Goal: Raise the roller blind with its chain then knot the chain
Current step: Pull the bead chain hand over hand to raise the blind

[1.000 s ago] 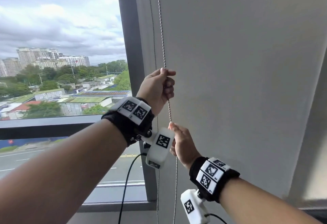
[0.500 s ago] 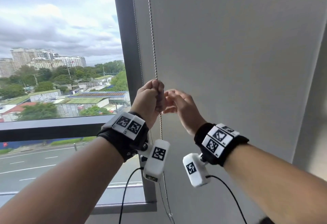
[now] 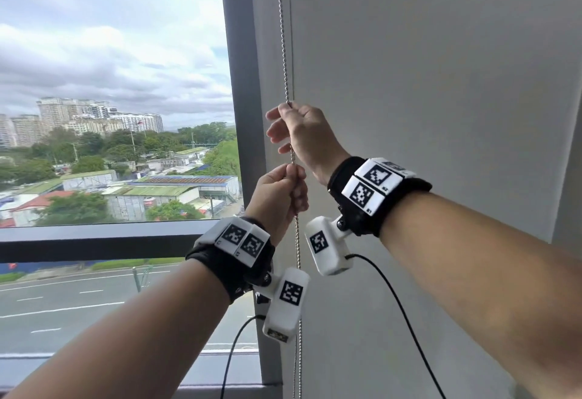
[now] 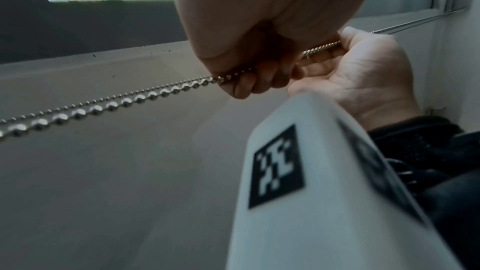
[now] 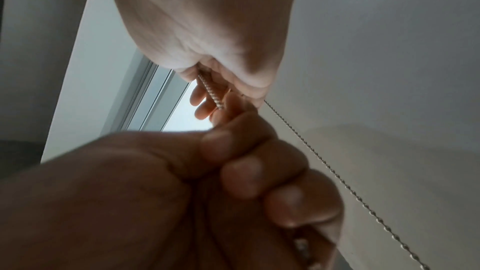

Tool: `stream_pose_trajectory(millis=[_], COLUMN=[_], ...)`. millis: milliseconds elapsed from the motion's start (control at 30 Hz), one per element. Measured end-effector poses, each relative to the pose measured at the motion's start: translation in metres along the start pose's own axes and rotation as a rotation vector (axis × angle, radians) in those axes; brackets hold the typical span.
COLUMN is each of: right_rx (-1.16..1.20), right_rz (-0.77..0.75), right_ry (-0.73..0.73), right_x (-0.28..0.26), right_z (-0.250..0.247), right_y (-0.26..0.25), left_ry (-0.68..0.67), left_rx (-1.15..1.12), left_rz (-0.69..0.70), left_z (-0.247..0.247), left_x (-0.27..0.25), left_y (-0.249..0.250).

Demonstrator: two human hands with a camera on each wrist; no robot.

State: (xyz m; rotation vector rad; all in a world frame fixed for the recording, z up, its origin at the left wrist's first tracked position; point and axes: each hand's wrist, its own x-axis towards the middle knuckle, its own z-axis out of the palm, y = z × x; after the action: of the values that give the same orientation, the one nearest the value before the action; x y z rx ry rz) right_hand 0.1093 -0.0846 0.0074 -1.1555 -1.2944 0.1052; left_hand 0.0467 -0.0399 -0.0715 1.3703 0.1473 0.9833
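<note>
A metal bead chain (image 3: 283,36) hangs straight down along the left edge of the grey roller blind (image 3: 441,83), which fills the right of the head view. My right hand (image 3: 285,112) is the upper one and pinches the chain, its other fingers spread to the left. Just below it, my left hand (image 3: 294,175) grips the chain in a fist. In the left wrist view, the left hand's fingers (image 4: 246,85) curl round the chain (image 4: 124,102), with a second strand beside it. In the right wrist view, the chain (image 5: 210,91) runs from the right hand down into the left fist (image 5: 246,171).
A dark window post (image 3: 242,83) stands just left of the chain, with open glass and a city view beyond. A dark rail (image 3: 94,238) crosses the window. Black cables (image 3: 393,298) hang from the wrist cameras. The sill (image 3: 220,373) lies below.
My left hand came down with the chain in its grip. My right hand let go below, rose past the left hand and took the chain higher up.
</note>
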Motion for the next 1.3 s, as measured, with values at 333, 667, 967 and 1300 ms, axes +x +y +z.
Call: stream_pose_trajectory(millis=[333,667,967,1300], right_rx=[-0.244,0.06,0.159,0.138], right_rz=[-0.103,0.076,0.096,0.109], right_ry=[0.252,0.128,0.106,0.068], right_x=[0.025,0.036,0.037,0.015], right_z=[0.001,0.001,0.017,0.022], right_y=[0.039,0.067,0.087,0.108], left_ry=[0.102,0.201,0.222,0.227], left_rx=[0.279,0.333,0.29,0.269], left_rz=[0.081,0.116,0.038,-0.025], left_z=[-0.023,-0.037,-0.039,-0.051], left_x=[0.009,0.033,0.041,0.034], left_y=[-0.027,-0.057,-0.071,-0.077])
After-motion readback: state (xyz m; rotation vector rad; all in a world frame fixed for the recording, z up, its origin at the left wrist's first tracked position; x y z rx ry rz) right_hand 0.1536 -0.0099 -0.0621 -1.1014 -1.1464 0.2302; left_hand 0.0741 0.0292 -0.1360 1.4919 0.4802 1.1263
